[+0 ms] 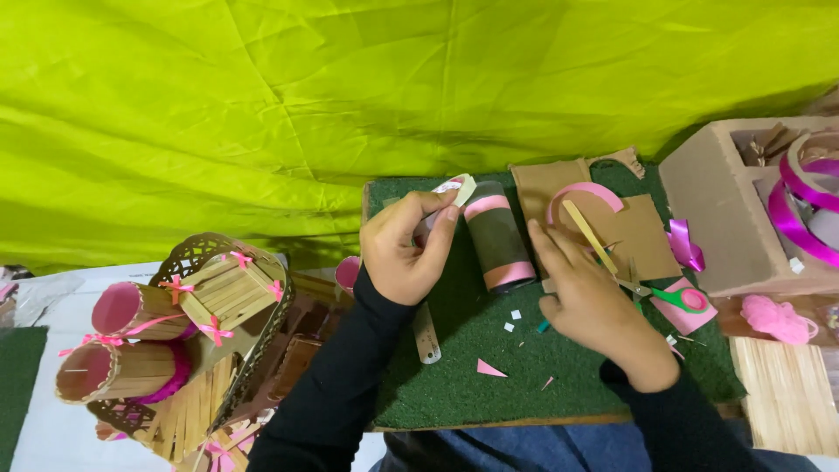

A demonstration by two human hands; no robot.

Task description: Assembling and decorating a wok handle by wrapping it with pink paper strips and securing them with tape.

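Both hands work over the green mat (489,367): my left hand (404,249) pinches a small pale paper strip (461,188) between thumb and fingertips at the far end of a dark tube (496,236) with pink bands, which lies on the mat between my hands. My right hand (587,301) lies palm down with loosely spread fingers just right of the tube, resting on brown card pieces (642,229); I cannot tell whether it grips anything. Touching its fingertips is a thin wooden stick (587,229), lying across a pink paper arc (584,194). Just right of that hand lie green-handled scissors (673,297) on a pink scrap. At the far right stands a brown cardboard box (712,218) with compartments, holding loops of shiny magenta ribbon (797,218) and some small sticks. Near it sit a pink yarn tuft (776,316) and a flat panel of wooden sticks (786,393). At the left stands a craft-stick model (188,332) with pink bows and two pink-lined tubes. A yellow-green cloth (350,105) hangs behind it all.
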